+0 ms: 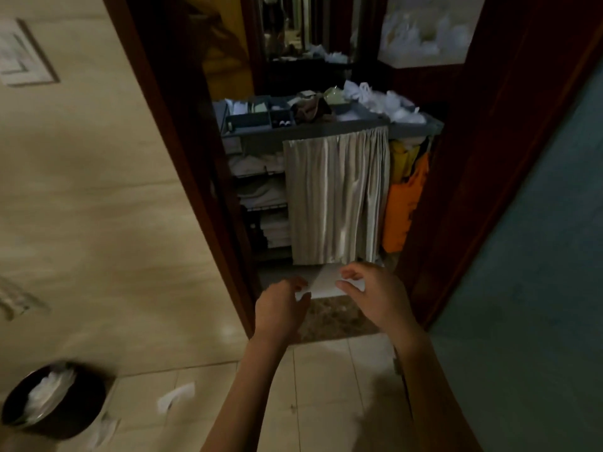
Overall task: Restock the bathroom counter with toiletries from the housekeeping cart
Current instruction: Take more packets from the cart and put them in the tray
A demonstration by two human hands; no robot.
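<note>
My left hand (pixel 280 308): fingers curled, pinching one corner of a white flat packet (pixel 324 282). My right hand (pixel 372 295): thumb and forefinger pinching its opposite edge. Housekeeping cart (pixel 293 134): just beyond the doorway, well apart from both hands.

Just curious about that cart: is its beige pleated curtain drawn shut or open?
Partly open. The beige pleated curtain covers the right of the grey housekeeping cart; folded white linens show on its left shelves.

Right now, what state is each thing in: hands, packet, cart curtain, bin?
left hand: pinches white packet at its left corner
right hand: pinches its right edge
white packet: held between both hands
cart curtain: half drawn, left shelves exposed
waste bin: upright, white waste inside
</note>
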